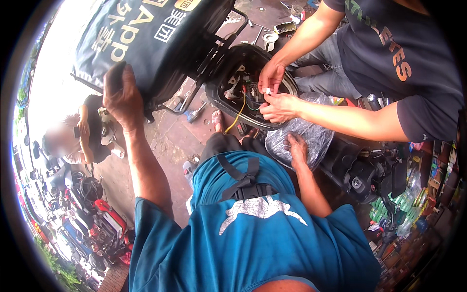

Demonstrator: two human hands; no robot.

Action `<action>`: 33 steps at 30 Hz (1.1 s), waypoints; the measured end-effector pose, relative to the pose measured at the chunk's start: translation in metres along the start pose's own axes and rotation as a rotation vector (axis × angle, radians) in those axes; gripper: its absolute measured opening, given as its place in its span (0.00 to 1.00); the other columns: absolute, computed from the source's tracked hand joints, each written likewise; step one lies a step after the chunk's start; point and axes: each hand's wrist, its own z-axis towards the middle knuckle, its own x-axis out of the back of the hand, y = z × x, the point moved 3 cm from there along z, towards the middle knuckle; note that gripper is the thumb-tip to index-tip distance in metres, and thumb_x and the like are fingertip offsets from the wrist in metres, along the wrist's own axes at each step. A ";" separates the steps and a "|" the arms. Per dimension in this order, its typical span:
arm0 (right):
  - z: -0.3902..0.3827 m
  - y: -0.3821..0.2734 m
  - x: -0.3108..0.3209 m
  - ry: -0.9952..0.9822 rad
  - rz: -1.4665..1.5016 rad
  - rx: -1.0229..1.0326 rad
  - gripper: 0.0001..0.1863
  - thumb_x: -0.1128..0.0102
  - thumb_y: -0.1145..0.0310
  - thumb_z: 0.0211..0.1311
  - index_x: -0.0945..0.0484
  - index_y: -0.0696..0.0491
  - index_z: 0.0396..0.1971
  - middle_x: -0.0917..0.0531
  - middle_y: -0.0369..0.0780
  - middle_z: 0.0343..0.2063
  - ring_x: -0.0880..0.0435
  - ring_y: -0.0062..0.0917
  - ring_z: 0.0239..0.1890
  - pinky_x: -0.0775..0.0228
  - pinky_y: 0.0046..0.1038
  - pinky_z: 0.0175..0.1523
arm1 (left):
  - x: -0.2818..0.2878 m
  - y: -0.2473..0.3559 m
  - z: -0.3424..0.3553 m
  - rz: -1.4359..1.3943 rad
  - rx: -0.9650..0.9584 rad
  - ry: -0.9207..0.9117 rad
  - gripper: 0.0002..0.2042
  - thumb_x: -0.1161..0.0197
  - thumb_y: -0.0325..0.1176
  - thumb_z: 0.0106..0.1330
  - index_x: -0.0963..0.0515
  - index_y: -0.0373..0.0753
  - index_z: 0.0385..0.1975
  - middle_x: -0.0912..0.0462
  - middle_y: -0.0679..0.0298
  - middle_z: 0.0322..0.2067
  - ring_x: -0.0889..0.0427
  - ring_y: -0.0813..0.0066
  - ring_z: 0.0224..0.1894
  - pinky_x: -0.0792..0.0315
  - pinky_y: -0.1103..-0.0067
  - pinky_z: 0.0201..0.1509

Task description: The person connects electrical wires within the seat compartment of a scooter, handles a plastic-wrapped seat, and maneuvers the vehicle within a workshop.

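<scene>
My left hand (122, 100) grips the near edge of a large dark delivery box (146, 58) with pale lettering, its fingers closed there. The box sits on a black metal rack (194, 78). My right hand (296, 148) rests with its fingers spread on a scooter seat wrapped in clear plastic (316, 126). Between box and seat is an opened scooter compartment (238, 87) with wires and metal parts inside; a yellow wire (237, 117) trails out of it. Over this opening, a co-worker's two hands (277, 92) hold a small white connector (267, 91).
A blue-grey power tool (195, 113) lies on the floor below the rack. Loose tools and parts, including a metal tray (284, 27), are scattered at the far side. A seated person (78, 129) is at left, near parked scooters (104, 219). Handlebars (384, 170) extend at right.
</scene>
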 end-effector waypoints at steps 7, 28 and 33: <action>-0.017 -0.001 -0.003 0.012 0.003 -0.134 0.14 0.44 0.66 0.61 0.25 0.55 0.45 0.20 0.36 0.31 0.22 0.19 0.31 0.30 0.21 0.35 | -0.006 -0.002 -0.004 0.098 0.084 -0.025 0.08 0.39 0.31 0.61 0.21 0.37 0.38 0.18 0.62 0.34 0.20 0.74 0.38 0.29 0.79 0.45; -0.014 -0.001 0.008 0.001 -0.141 -0.166 0.15 0.42 0.64 0.60 0.25 0.55 0.44 0.20 0.35 0.31 0.22 0.19 0.30 0.29 0.21 0.35 | -0.013 -0.001 -0.011 -0.030 -0.053 0.031 0.05 0.38 0.26 0.58 0.21 0.34 0.33 0.19 0.60 0.30 0.20 0.72 0.33 0.28 0.80 0.41; -0.014 -0.006 -0.001 -0.028 -0.115 -0.161 0.17 0.42 0.64 0.60 0.25 0.56 0.45 0.20 0.36 0.32 0.22 0.19 0.32 0.29 0.21 0.35 | -0.012 0.001 -0.009 -0.010 -0.100 0.025 0.05 0.38 0.25 0.58 0.22 0.34 0.32 0.20 0.59 0.29 0.20 0.69 0.32 0.28 0.79 0.40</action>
